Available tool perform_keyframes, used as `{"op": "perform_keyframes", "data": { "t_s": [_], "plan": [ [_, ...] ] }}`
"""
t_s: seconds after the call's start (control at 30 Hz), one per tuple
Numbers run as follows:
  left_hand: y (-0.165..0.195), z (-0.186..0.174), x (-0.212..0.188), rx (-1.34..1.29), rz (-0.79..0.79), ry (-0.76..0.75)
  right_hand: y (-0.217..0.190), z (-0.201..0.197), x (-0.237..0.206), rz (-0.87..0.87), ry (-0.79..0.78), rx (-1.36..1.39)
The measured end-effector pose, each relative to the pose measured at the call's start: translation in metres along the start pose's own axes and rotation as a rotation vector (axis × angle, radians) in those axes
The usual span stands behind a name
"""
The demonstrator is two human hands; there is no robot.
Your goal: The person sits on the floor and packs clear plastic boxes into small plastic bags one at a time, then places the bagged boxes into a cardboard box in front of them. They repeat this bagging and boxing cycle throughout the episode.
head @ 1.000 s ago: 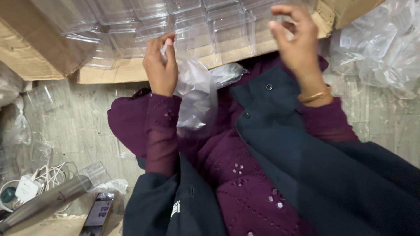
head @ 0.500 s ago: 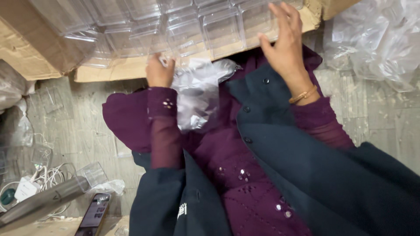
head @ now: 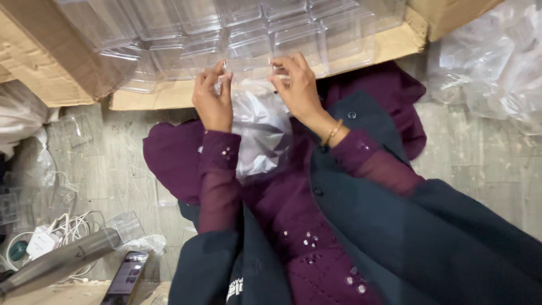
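Head view, left hand (head: 213, 97): raised, fingers pinching top edge of thin crinkled clear plastic bag (head: 261, 133).
Right hand (head: 296, 85): raised, pinching same edge.
Bag: hanging over lap, below rigid clear moulded plastic trays (head: 226, 28) in brown cardboard box (head: 68, 62).

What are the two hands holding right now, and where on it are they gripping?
Both hands, left and right, pinch the top edge of a clear plastic bag, one at each upper corner; the bag hangs down over the lap.
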State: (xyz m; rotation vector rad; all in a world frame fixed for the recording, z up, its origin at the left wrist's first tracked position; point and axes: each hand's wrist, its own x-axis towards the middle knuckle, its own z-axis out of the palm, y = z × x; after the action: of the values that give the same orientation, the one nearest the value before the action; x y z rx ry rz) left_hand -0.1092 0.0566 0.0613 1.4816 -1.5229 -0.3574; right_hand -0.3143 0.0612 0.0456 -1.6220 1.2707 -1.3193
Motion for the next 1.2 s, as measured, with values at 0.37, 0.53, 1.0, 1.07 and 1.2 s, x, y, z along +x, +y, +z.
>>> {"op": "perform_keyframes", "data": {
  "t_s": [0.37,0.53,1.0,1.07,1.2],
  "plan": [
    [-0.030,0.024,0.003,-0.003,-0.005,0.036,0.004,0.013,0.007,-0.057,0.146,-0.208],
    [-0.030,0.023,0.005,0.045,-0.048,-0.005,0.007,0.014,0.006,-0.070,0.141,-0.299],
    [-0.022,0.020,0.006,0.105,-0.110,-0.037,0.003,0.011,0.010,-0.022,0.140,-0.250],
    [-0.020,0.021,0.007,0.107,-0.107,-0.033,0.003,0.011,0.011,-0.027,0.139,-0.239],
    [-0.017,0.021,0.008,0.118,-0.096,-0.014,0.003,0.012,0.012,-0.017,0.135,-0.243]
  ]
}}
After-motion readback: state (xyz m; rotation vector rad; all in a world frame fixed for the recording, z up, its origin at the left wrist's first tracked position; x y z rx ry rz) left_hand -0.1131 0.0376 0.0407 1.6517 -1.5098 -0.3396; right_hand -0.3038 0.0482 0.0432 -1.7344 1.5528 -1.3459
